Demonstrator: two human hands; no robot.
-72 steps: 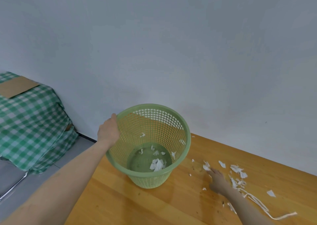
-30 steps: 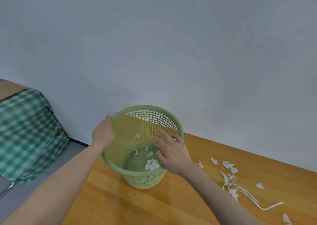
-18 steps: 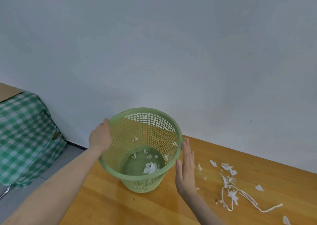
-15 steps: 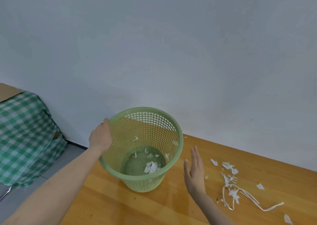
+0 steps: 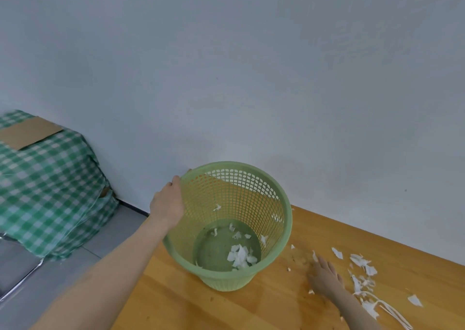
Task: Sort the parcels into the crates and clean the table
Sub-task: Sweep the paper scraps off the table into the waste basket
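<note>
Clearing paper off the table

The left hand (image 5: 167,204) grips the rim of the green basket (image 5: 234,165), which stands near the end of the table (image 5: 226,309). The right hand (image 5: 324,277) lies flat, fingers straight, beside torn white scraps (image 5: 362,264) (others already lie inside). Next, I judge, it must gather these and carry them basketward.

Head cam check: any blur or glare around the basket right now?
Head view: green plastic mesh basket and the white paper scraps inside look sharp; green checked cloth at the left edge is smeared; right hand on the wooden table is slightly soft; lighting even, no glare.
</note>
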